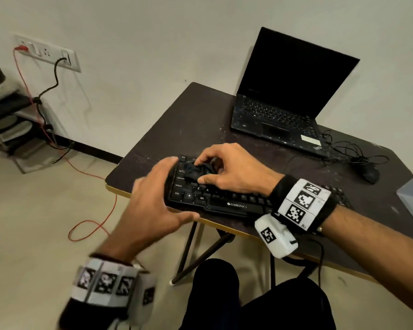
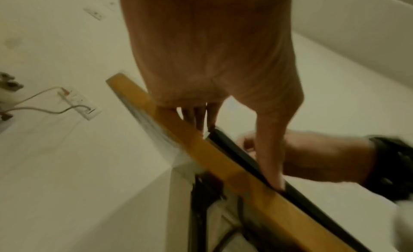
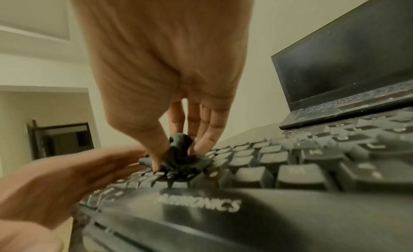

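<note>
A black Zebronics keyboard (image 1: 224, 203) (image 3: 290, 167) lies along the near edge of a small dark table (image 1: 177, 120). On its left keys sits a black, soft lump of putty (image 1: 192, 171) (image 3: 178, 150). My right hand (image 1: 204, 170) (image 3: 176, 155) pinches that lump between thumb and fingertips and holds it down on the keys. My left hand (image 1: 169, 186) (image 3: 89, 167) is blurred, with straight fingers against the keyboard's left end. Its thumb (image 2: 268, 158) touches the keyboard's front edge above the table's yellow rim (image 2: 201, 141).
An open black laptop (image 1: 284, 91) (image 3: 346, 70) with a dark screen stands at the table's far side. A mouse (image 1: 370, 173) and tangled cables (image 1: 351, 153) lie right of it. A wall socket (image 1: 48, 53), a red wire (image 1: 93, 225) and a rack (image 1: 10, 120) are left.
</note>
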Demonstrator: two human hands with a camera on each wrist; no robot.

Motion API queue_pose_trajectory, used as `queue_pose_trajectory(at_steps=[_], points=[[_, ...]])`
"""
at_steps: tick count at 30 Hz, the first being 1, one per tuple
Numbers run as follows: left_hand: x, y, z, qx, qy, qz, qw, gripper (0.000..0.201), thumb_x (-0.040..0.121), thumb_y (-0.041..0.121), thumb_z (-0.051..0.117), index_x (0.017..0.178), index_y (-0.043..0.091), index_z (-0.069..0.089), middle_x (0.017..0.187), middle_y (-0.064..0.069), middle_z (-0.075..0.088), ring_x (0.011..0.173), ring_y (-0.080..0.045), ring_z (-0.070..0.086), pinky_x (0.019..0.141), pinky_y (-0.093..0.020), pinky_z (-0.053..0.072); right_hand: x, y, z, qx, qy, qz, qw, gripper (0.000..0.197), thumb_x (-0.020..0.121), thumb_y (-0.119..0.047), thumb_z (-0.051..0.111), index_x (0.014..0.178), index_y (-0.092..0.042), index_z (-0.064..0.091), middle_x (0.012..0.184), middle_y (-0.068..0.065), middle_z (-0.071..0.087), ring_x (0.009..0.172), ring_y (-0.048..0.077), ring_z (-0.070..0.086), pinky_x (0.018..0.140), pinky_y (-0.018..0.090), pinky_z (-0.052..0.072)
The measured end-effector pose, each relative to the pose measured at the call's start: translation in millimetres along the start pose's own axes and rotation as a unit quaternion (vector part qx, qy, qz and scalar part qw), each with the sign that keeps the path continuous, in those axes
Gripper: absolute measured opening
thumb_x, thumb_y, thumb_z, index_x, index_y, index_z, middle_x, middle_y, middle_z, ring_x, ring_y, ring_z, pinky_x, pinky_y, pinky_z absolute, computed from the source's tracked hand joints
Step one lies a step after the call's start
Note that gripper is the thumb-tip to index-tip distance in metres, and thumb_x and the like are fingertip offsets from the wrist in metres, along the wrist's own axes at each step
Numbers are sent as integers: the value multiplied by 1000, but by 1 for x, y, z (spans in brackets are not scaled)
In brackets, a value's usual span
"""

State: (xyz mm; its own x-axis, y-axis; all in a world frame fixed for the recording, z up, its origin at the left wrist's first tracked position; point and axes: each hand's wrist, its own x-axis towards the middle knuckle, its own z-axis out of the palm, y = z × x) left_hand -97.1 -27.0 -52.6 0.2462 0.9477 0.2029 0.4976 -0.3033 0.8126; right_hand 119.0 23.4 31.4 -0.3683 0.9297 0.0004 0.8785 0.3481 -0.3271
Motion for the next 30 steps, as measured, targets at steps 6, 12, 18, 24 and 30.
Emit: queue_pose_trajectory(at_steps=[6,12,18,24,30], points=[[82,1,-51,84,-274,-63,956,165,27,63,100,163,44,9,150,14,48,138,-12,47,121,-39,38,0,-7,4,15,25,28,999,26,91,-32,85,115,-29,80,99,-11,73,78,0,57,82,21,48],[67,-23,-35,72,-229,23,971,140,40,66,95,157,52,19,131,46,32,141,-5,29,121,-36,33,-19,-20,11,15,-1,11,1000,17,88,-30,85,105,-32,81,91,-12,72,72,-2,59,70,18,46],[65,-23,-32,38,-185,39,981,137,39,64,97,155,40,29,138,16,53,127,-5,55,112,-39,49,14,-20,8,19,52,49,997,10,87,-33,86,92,-26,82,84,-10,75,78,7,66,79,26,53],[64,-19,-33,20,-180,56,982,124,49,41,104,152,34,36,127,23,58,115,12,57,99,-14,51,20,-27,15,24,55,37,998,8,89,-33,84,91,-25,81,83,-9,76,78,7,67,78,28,54],[66,-23,-31,14,-178,71,981,123,47,46,103,150,35,38,128,20,62,116,5,61,102,-25,54,23,-32,10,18,3,43,999,7,89,-32,84,91,-26,81,78,-13,71,71,0,63,67,17,48]])
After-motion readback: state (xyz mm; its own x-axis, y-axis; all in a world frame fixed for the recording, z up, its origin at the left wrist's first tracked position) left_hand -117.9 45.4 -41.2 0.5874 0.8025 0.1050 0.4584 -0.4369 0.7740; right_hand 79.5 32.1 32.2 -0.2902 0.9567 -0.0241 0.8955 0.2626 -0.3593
